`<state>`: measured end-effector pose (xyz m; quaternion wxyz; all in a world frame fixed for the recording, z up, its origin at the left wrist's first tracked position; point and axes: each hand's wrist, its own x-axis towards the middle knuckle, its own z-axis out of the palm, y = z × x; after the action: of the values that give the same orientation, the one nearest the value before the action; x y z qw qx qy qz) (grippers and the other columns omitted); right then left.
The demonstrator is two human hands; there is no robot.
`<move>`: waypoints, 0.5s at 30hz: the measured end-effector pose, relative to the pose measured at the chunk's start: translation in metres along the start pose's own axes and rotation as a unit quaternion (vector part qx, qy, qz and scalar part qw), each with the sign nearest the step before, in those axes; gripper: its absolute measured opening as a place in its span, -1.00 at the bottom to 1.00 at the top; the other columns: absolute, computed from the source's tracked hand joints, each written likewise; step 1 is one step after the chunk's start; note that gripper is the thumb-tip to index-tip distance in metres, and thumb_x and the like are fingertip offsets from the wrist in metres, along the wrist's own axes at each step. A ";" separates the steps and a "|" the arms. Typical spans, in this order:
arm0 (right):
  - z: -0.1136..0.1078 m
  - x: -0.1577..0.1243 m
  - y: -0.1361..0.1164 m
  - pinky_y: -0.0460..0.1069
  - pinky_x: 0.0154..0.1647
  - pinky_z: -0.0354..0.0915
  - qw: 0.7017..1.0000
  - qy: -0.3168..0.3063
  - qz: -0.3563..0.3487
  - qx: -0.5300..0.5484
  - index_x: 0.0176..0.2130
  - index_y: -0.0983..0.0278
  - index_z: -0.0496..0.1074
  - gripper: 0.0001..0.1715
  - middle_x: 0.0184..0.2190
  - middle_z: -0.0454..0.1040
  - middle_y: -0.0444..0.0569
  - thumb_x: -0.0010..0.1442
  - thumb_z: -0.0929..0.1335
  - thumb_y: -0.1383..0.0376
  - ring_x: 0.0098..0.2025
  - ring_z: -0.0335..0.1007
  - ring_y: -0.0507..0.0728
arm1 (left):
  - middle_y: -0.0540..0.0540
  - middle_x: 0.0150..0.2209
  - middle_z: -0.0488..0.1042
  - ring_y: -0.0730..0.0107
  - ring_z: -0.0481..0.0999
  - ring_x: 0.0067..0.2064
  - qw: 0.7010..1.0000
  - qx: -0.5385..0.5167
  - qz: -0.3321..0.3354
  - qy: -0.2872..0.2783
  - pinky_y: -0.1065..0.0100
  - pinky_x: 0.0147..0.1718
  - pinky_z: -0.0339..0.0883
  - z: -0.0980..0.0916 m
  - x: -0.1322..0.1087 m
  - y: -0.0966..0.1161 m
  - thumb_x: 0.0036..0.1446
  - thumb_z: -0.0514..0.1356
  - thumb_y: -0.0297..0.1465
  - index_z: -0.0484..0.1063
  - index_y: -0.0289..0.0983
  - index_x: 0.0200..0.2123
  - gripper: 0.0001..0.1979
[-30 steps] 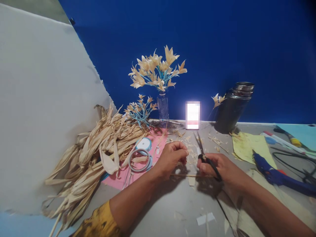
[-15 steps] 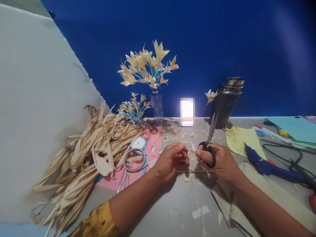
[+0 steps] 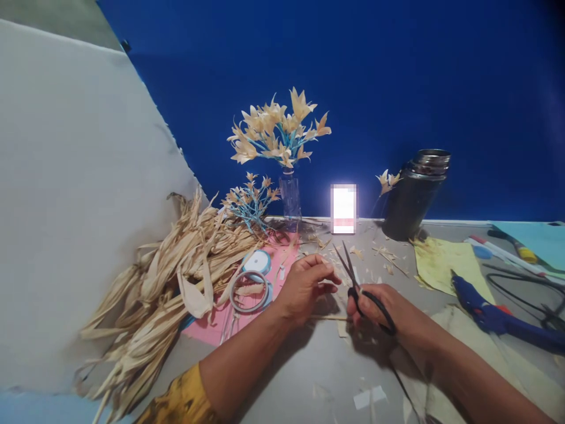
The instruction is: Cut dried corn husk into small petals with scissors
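My right hand (image 3: 379,309) is closed around black-handled scissors (image 3: 353,274). Their blades stand slightly apart and point up and to the left. Just left of the blades is my left hand (image 3: 309,288), its fingers curled together in a pinch; what lies between the fingertips is too small to make out. Below both hands a thin stick (image 3: 329,318) lies level across the gap between them. Scraps of dried husk (image 3: 388,259) are scattered on the grey table beyond the hands.
Left: a heap of dried corn husks (image 3: 163,282), pink paper (image 3: 203,330), a ribbon spool (image 3: 256,264) and a tape ring (image 3: 248,291). Behind: husk flowers (image 3: 273,126) in a clear bottle (image 3: 290,200), a lit screen (image 3: 343,206), a dark flask (image 3: 415,197). Right: a blue glue gun (image 3: 485,312).
The scissors have swung from pointing up and right to pointing up and left, and my right hand has dropped slightly. The whole view has shifted, so things appear lower and further right.
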<state>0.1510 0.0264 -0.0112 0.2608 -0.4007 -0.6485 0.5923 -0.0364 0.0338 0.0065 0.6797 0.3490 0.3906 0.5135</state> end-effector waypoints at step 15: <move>0.001 0.000 0.001 -0.06 -0.58 -0.09 0.998 -0.026 0.045 -0.038 -0.67 0.26 0.32 -0.39 -0.75 0.30 -0.12 0.08 0.42 -0.13 -0.64 0.01 -0.02 | -0.04 -0.51 0.48 0.39 0.51 -0.41 0.998 0.050 0.037 0.016 0.33 -0.32 0.33 -0.002 0.002 0.004 -0.14 0.39 -0.29 0.36 -0.29 -0.53 -0.73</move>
<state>0.1511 0.0257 -0.0126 0.2017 -0.4232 -0.6586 0.5886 -0.0397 0.0367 0.0083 0.6354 0.3890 0.4133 0.5236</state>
